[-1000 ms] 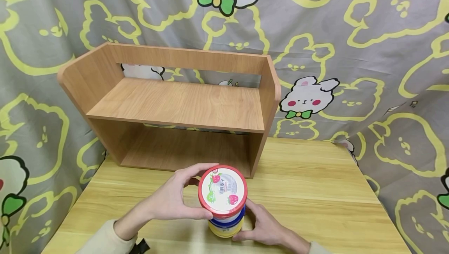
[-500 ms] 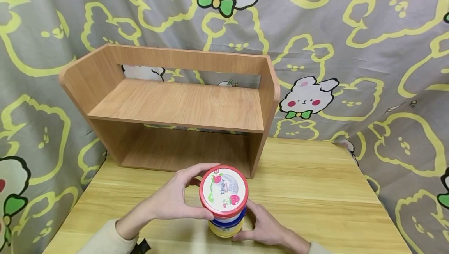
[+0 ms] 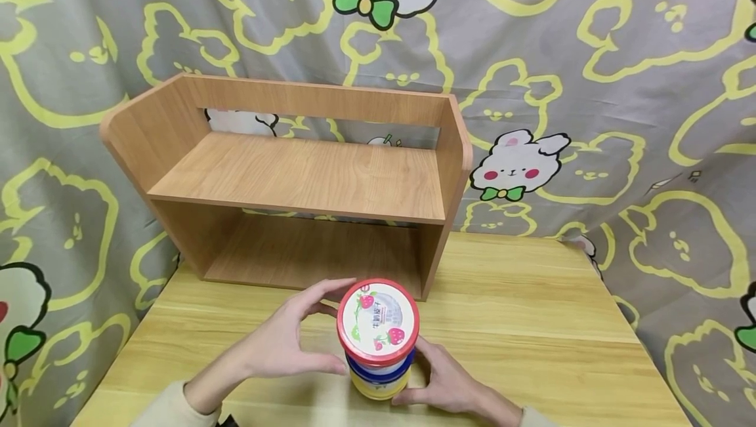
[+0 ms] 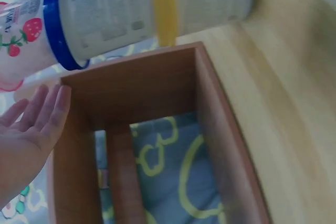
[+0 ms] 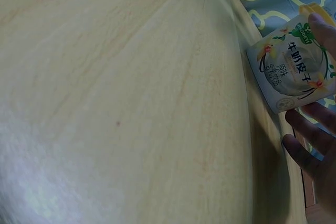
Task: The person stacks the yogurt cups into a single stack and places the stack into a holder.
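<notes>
Three round tubs stand stacked on the table. The top tub [image 3: 378,325] has a red-rimmed white lid with strawberry pictures; below it sits a tub with a blue lid [image 4: 52,22]. The bottom tub [image 5: 294,64] has a yellow lid [image 4: 164,9] and a printed white side. My left hand [image 3: 277,342] is just left of the stack, its fingers spread and apart from the tubs, also in the left wrist view. My right hand [image 3: 445,374] holds the bottom tub from the right, thumb on the near side and fingers behind; part of that grip is hidden.
A two-level wooden shelf [image 3: 301,171] stands behind the stack, its right front corner close to the tubs. The wooden table [image 3: 531,322] extends to the right. A patterned grey curtain [image 3: 531,33] hangs behind and at both sides.
My left hand has let go of the red-lidded tub and moved slightly left, away from the stack. The tubs stay stacked, and my right hand has kept its place.
</notes>
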`<state>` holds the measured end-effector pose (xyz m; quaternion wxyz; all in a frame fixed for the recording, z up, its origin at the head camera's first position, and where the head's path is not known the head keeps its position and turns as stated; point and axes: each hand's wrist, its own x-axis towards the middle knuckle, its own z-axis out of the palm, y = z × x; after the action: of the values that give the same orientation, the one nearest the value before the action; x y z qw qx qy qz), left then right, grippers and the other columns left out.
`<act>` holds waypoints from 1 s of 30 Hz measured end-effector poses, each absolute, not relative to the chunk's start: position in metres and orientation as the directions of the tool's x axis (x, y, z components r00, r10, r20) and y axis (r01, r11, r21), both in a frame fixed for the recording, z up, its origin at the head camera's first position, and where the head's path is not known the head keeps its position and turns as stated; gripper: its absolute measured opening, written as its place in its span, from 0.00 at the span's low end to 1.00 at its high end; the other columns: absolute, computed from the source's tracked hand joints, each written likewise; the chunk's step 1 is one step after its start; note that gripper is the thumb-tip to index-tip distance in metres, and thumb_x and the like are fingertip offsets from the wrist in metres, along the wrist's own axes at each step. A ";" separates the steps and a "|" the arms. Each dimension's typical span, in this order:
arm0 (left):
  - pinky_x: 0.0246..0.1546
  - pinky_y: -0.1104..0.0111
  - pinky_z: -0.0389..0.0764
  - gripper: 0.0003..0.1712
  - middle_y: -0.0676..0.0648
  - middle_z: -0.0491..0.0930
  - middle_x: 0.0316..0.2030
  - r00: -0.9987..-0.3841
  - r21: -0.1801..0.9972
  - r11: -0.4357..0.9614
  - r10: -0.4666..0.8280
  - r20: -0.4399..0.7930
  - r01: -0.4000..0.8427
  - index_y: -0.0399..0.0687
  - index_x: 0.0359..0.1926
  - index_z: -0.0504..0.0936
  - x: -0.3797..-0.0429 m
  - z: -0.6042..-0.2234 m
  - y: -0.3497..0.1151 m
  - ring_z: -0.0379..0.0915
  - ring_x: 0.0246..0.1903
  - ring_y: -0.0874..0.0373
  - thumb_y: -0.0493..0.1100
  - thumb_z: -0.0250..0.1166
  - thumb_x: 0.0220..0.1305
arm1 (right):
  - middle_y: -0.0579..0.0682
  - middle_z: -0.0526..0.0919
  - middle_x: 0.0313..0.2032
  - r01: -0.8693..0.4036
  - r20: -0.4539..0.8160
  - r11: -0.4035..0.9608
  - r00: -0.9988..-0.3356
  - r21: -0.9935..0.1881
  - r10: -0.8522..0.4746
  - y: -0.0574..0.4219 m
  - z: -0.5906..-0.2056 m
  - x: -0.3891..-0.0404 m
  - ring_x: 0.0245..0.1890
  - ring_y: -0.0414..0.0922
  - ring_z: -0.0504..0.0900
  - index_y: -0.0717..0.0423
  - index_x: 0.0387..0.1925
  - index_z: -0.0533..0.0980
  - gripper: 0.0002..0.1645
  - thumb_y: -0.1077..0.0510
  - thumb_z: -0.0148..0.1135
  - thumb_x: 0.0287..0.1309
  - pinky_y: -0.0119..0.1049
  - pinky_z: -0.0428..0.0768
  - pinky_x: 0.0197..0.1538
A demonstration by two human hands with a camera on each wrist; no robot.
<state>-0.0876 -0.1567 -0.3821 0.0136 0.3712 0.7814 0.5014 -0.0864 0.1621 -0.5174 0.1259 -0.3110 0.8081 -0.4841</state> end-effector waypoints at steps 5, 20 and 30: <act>0.63 0.61 0.85 0.58 0.46 0.76 0.69 -0.732 0.806 0.169 0.552 0.399 0.567 0.49 0.78 0.64 -0.087 -0.400 -0.165 0.74 0.68 0.62 0.41 0.86 0.49 | 0.35 0.80 0.67 -0.361 0.078 0.344 -0.779 -0.867 -0.622 0.162 -0.517 -0.086 0.69 0.38 0.78 0.29 0.74 0.65 0.51 0.39 0.81 0.53 0.33 0.73 0.76; 0.59 0.65 0.87 0.48 0.42 0.80 0.62 -0.818 0.901 0.139 0.492 0.297 0.410 0.47 0.74 0.69 -0.074 -0.461 -0.174 0.78 0.60 0.65 0.37 0.82 0.55 | 0.36 0.80 0.68 -0.382 0.101 0.339 -0.778 -0.860 -0.620 0.160 -0.518 -0.086 0.70 0.39 0.77 0.30 0.75 0.65 0.52 0.39 0.82 0.52 0.33 0.71 0.77; 0.59 0.67 0.87 0.40 0.36 0.79 0.60 -0.851 0.955 0.107 0.488 0.193 0.277 0.42 0.69 0.72 -0.063 -0.484 -0.164 0.79 0.57 0.66 0.38 0.79 0.59 | 0.35 0.80 0.68 -0.345 0.064 0.354 -0.788 -0.869 -0.612 0.160 -0.517 -0.085 0.71 0.39 0.76 0.28 0.75 0.65 0.52 0.39 0.82 0.52 0.32 0.68 0.77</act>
<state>-0.0627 -0.1637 -0.4837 0.0855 0.2590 0.7389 0.6162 -0.0854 0.1597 -0.5171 0.1371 -0.2950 0.8112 -0.4860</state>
